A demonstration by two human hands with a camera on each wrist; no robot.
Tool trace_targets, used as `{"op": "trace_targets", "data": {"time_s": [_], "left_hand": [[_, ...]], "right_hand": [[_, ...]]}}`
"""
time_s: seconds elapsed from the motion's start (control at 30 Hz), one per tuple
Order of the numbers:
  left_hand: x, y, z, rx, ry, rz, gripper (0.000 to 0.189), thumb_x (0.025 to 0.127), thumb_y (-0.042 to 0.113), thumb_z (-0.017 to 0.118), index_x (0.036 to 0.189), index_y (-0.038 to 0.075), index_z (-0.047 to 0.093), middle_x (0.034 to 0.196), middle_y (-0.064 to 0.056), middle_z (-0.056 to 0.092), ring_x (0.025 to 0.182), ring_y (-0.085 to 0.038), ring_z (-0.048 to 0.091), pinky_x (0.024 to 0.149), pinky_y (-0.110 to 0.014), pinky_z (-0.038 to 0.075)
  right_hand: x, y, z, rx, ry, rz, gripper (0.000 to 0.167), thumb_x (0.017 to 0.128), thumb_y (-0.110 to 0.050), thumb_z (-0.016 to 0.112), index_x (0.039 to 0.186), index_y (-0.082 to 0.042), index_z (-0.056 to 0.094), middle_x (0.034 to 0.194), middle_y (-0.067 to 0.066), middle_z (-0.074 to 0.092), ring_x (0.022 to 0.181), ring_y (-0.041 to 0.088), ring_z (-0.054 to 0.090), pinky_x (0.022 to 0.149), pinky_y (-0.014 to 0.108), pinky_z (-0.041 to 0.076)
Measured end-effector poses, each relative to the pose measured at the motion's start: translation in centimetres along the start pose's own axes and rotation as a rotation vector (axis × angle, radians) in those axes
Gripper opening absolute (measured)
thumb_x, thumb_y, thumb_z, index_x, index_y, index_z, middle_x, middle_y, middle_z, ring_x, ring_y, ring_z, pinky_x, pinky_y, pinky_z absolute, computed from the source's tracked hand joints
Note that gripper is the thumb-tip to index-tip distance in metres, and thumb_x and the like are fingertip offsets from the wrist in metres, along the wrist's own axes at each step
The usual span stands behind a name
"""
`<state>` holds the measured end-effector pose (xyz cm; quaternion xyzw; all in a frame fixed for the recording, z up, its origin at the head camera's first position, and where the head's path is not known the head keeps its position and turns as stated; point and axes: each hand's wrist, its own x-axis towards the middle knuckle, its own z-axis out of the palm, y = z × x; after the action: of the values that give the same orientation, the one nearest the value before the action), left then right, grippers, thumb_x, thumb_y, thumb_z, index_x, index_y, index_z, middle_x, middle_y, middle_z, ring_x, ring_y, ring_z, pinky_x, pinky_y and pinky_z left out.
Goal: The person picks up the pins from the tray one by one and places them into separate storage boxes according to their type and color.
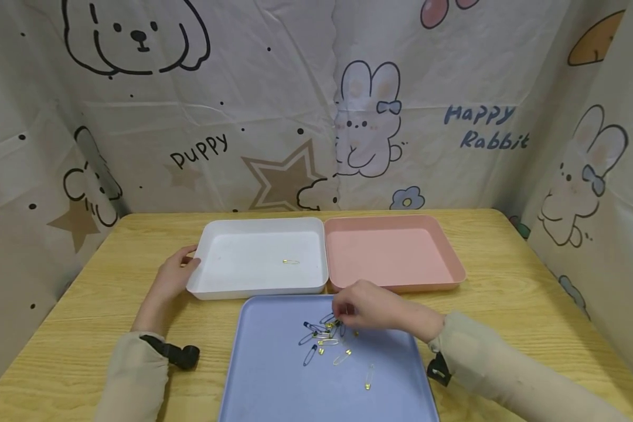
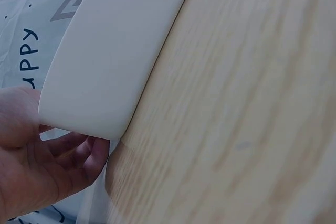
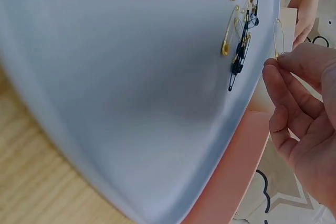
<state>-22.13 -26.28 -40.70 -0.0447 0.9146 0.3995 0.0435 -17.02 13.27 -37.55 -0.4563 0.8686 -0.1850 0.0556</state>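
Note:
My right hand [image 1: 369, 305] pinches a gold safety pin [image 3: 279, 35] between thumb and forefinger, over the far part of the blue tray [image 1: 274, 387]. Below it lies a loose pile of black safety pins [image 1: 310, 355] and gold safety pins [image 1: 343, 357], some overlapping. My left hand [image 1: 174, 275] grips the left end of the white tray [image 2: 100, 77], its thumb at the rim and its fingers curled against the outer wall. One gold safety pin [image 1: 291, 262] lies inside the white tray.
A pink tray [image 1: 390, 249] stands against the right side of the white one, both behind the blue tray. All rest on a wooden table [image 1: 506, 328]. A printed curtain [image 1: 274, 105] hangs around the back and sides.

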Motion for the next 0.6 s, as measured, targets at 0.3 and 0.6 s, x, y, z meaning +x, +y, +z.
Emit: {"op": "trace_targets", "data": {"time_s": [0.3,0.6], "left_hand": [[0.1,-0.3,-0.1,0.006,-0.002,0.019,0.05,0.098,0.025,0.035,0.141,0.0,0.027,0.125,-0.03,0.042,0.109,-0.04,0.044,0.084,-0.042,0.041],[0.3,-0.3,0.0,0.001,-0.006,0.002,0.051,0.098,0.027,0.035,0.141,0.001,0.026,0.126,-0.03,0.04,0.109,-0.039,0.043,0.082,-0.04,0.042]], "right_hand": [[1.0,0.2,-1.1,-0.013,0.039,0.021,0.006,0.079,-0.011,0.063,0.078,-0.017,0.064,0.072,-0.011,0.059,0.064,0.003,0.052,0.058,0.014,0.042],[2.4,0.4,-2.2,-0.04,0.077,0.013,0.007,0.079,-0.008,0.063,0.079,-0.014,0.065,0.073,-0.009,0.06,0.065,0.004,0.051,0.058,0.015,0.043]]}}
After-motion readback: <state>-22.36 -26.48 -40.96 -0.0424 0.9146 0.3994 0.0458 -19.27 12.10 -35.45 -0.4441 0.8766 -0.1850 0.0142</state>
